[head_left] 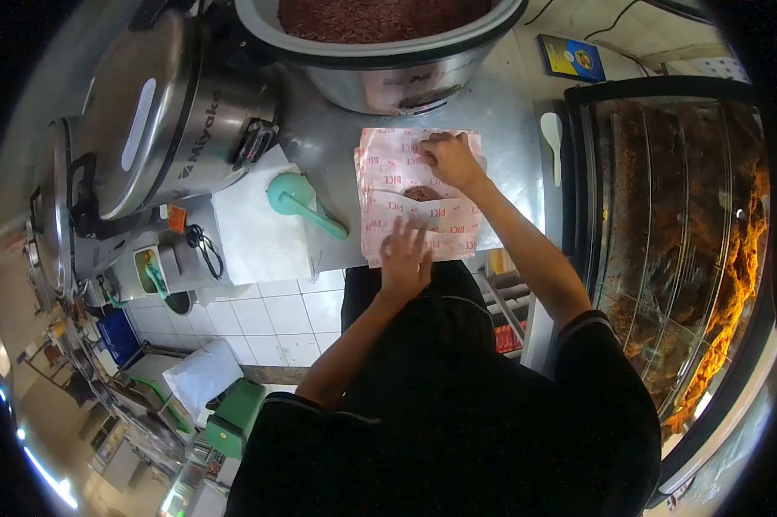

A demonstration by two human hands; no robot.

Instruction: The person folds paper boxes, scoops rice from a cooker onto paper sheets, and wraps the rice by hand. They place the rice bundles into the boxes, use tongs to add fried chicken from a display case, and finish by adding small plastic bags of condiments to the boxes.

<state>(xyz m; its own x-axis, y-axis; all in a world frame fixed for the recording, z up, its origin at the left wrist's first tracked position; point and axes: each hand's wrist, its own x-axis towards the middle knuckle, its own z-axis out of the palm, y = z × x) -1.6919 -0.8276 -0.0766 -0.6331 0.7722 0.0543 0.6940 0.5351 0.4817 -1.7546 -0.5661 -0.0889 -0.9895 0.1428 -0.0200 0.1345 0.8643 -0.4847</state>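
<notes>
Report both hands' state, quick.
Left hand: open, flat on the paper.
Right hand: fingers curled on the paper's far edge; whether it grips cannot be told.

Clothing: black short-sleeved top, fills the frame from 5 to 7 o'clock. Both sleeves stop above the elbow. Right sleeve cuff at 4 o'clock has thin grey piping along the hem. Left sleeve cuff at 7 o'clock has the same piping. Black lower garment just below centre, with a thin pale seam curving across it. Forearms bare from the cuffs down to left grip and right grip.
</notes>
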